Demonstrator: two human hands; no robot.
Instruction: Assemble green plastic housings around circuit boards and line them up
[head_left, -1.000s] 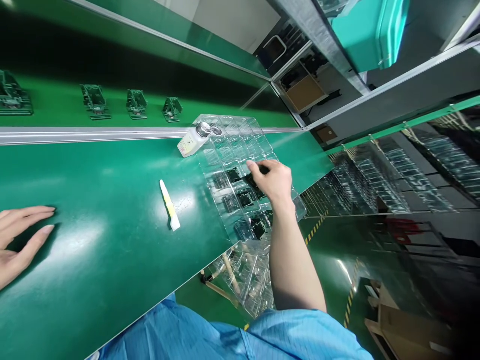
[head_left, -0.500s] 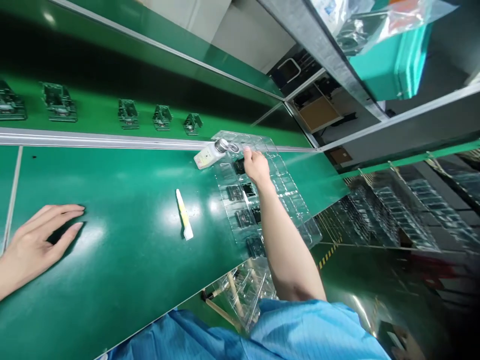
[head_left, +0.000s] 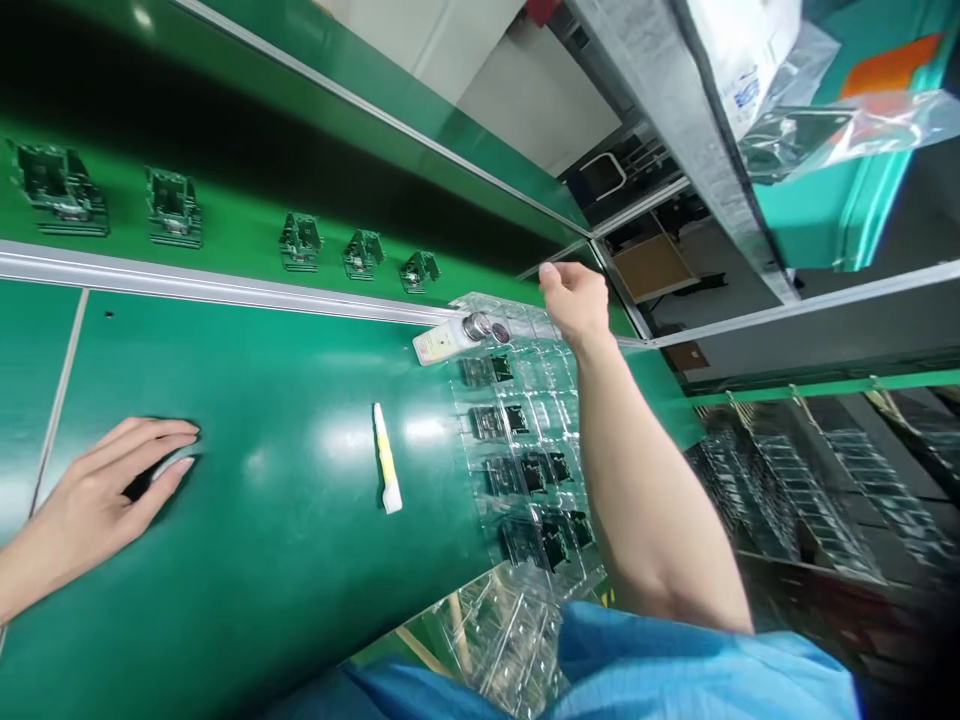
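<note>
My right hand [head_left: 576,300] is raised over the far end of a clear plastic tray [head_left: 534,395]. Its fingers are curled, and whatever they may hold is hidden behind the hand. In the near pockets of the tray lie several small dark parts [head_left: 534,472]. A white bottle [head_left: 444,340] with a metal cap rests at the tray's far left corner. My left hand [head_left: 112,485] lies on the green bench [head_left: 262,560], thumb apart from the fingers, with nothing in it. Between the hands lies a white and yellow pen-like tube [head_left: 385,460].
Several green circuit-board assemblies [head_left: 174,207] stand in a row on the ledge behind the metal rail [head_left: 225,297]. Overhead at right, a metal shelf beam [head_left: 697,130] runs near a teal bin [head_left: 832,215]. More clear trays [head_left: 502,640] are stacked below the bench's front edge.
My right hand has lifted from the tray pockets by the bottle and moved away to the right. The view has shifted slightly. My left hand stays on the bench.
</note>
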